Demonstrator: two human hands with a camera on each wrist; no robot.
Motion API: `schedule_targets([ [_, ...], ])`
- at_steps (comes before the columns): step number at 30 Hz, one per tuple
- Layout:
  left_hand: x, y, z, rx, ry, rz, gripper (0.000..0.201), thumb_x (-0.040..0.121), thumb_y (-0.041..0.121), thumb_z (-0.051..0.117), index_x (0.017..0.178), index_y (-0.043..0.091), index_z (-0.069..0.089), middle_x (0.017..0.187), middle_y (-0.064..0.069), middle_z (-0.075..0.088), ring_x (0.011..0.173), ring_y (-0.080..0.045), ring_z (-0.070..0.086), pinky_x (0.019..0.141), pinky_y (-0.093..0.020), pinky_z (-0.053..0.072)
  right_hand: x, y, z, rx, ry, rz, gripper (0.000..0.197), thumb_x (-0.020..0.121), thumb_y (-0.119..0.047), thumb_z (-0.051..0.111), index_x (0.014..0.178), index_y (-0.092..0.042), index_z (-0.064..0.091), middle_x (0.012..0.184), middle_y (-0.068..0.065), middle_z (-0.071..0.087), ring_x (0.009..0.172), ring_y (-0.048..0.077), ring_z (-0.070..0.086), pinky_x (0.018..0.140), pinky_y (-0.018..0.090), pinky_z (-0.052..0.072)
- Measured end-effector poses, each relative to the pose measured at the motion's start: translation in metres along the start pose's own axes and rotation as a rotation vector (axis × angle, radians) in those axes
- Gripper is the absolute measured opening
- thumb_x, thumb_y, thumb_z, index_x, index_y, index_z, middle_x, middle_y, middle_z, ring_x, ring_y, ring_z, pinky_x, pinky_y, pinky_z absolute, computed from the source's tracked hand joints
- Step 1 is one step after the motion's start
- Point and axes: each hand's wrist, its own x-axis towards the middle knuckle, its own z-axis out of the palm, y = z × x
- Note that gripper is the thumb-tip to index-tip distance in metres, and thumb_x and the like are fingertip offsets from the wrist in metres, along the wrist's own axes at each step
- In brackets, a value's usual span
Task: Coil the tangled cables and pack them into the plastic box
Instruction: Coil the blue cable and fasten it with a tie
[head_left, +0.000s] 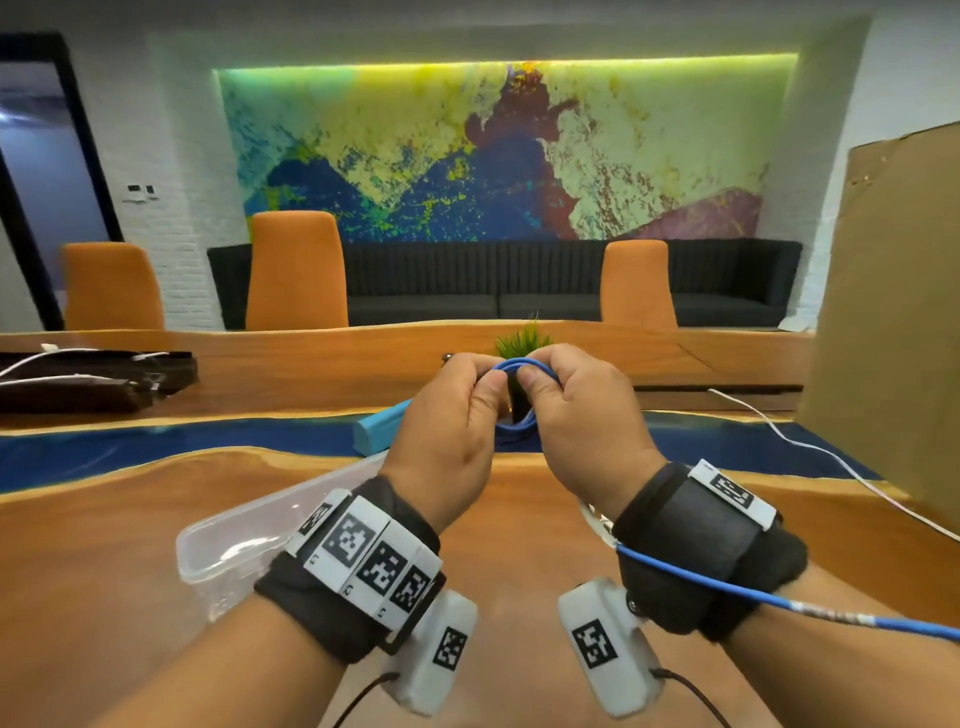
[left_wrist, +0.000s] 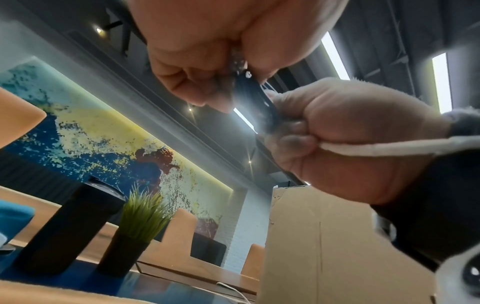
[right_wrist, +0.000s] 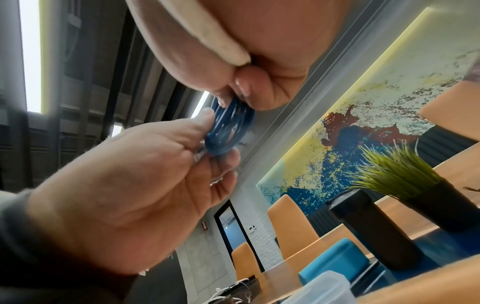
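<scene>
Both hands are raised over the wooden table (head_left: 156, 571) and hold a small blue cable coil (head_left: 511, 415) between them. My left hand (head_left: 485, 382) pinches its left side, and my right hand (head_left: 540, 376) pinches the top right with curled fingers. In the right wrist view the blue cable coil (right_wrist: 228, 127) shows several loops between thumb and fingers. Another blue cable strand (head_left: 779, 603) crosses my right wrist band and runs off to the right. The clear plastic box (head_left: 223, 540) lies on the table under my left wrist, and what is in it is partly hidden.
A tall cardboard box (head_left: 893, 312) stands at the right. A white cable (head_left: 810, 447) trails beside it. A potted plant (head_left: 522, 343) and a teal block (head_left: 379, 426) sit behind the hands. Dark items with white cables (head_left: 78, 379) lie at the far left.
</scene>
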Motion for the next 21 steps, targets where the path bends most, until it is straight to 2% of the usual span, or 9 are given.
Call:
schedule_targets([
  [4,0.01,-0.018,-0.001,0.11,-0.173,-0.096,0.027,0.102,0.031,0.044,0.103,0.015,0.066,0.091,-0.005,0.07,0.085,-0.022,0.065,0.079,-0.048,0.052,0.004,0.022,0.01,-0.057,-0.024,0.02,0.016,0.099,-0.022,0.052,0.094,-0.015,0.066,0.081,-0.002,0.063,0.078,0.017,0.06,0.071,0.038,0.051],
  [7,0.02,-0.032,0.004,-0.089,-0.225,-0.277,0.028,0.103,0.021,0.047,0.097,0.003,0.067,0.095,-0.022,0.07,0.085,-0.025,0.064,0.087,-0.053,0.052,0.009,0.037,0.017,-0.077,-0.025,0.021,0.014,0.099,-0.021,0.052,0.094,-0.017,0.065,0.079,-0.006,0.06,0.077,0.014,0.058,0.065,0.026,0.046],
  [8,0.023,-0.038,0.006,-0.167,-0.229,-0.333,0.029,0.103,0.019,0.046,0.095,0.0,0.066,0.092,-0.022,0.069,0.08,-0.022,0.062,0.085,-0.048,0.054,0.01,0.041,0.02,-0.08,-0.027,0.017,0.014,0.099,-0.021,0.052,0.095,-0.018,0.065,0.08,-0.006,0.06,0.077,0.013,0.058,0.064,0.024,0.046],
  [10,0.027,-0.047,0.013,-0.295,-0.224,-0.43,0.029,0.104,0.018,0.044,0.092,0.003,0.066,0.082,-0.011,0.066,0.066,-0.007,0.059,0.064,-0.023,0.053,0.014,0.05,0.026,-0.074,-0.025,0.005,0.013,0.099,-0.02,0.053,0.096,-0.017,0.065,0.084,-0.003,0.062,0.08,0.014,0.058,0.068,0.027,0.048],
  [11,0.027,-0.052,0.018,-0.354,-0.209,-0.468,0.028,0.104,0.018,0.043,0.092,0.008,0.065,0.079,-0.005,0.064,0.061,-0.004,0.057,0.055,-0.016,0.047,0.016,0.054,0.029,-0.074,-0.023,-0.005,0.013,0.099,-0.019,0.052,0.097,-0.016,0.065,0.086,-0.002,0.063,0.082,0.015,0.059,0.071,0.031,0.05],
  [12,0.028,-0.057,0.024,-0.413,-0.189,-0.498,0.028,0.104,0.019,0.042,0.09,0.012,0.065,0.076,-0.001,0.062,0.06,-0.003,0.056,0.052,-0.013,0.044,0.018,0.06,0.033,-0.082,-0.02,-0.019,0.013,0.099,-0.019,0.052,0.099,-0.016,0.065,0.088,0.0,0.063,0.084,0.016,0.059,0.073,0.034,0.051],
  [14,0.032,-0.066,0.034,-0.536,-0.146,-0.555,0.029,0.104,0.021,0.043,0.087,0.019,0.066,0.071,0.005,0.061,0.064,-0.006,0.054,0.054,-0.018,0.04,0.023,0.071,0.039,-0.111,-0.003,-0.054,0.014,0.099,-0.019,0.052,0.101,-0.014,0.065,0.092,0.001,0.063,0.087,0.018,0.059,0.077,0.038,0.052],
  [17,0.042,-0.078,0.042,-0.724,-0.11,-0.65,0.026,0.104,0.021,0.043,0.092,0.019,0.066,0.065,0.007,0.058,0.069,-0.009,0.056,0.061,-0.024,0.036,0.032,0.089,0.045,-0.14,0.038,-0.112,0.016,0.098,-0.019,0.051,0.103,-0.013,0.065,0.094,0.004,0.062,0.087,0.018,0.057,0.078,0.038,0.05],
  [21,0.058,-0.084,0.052,-0.652,-0.088,-0.62,0.023,0.103,0.02,0.043,0.095,0.01,0.062,0.064,0.004,0.056,0.075,-0.017,0.055,0.074,-0.036,0.042,0.042,0.106,0.051,-0.149,0.055,-0.133,0.016,0.097,-0.018,0.051,0.103,-0.012,0.065,0.092,0.002,0.062,0.087,0.018,0.057,0.078,0.039,0.05],
])
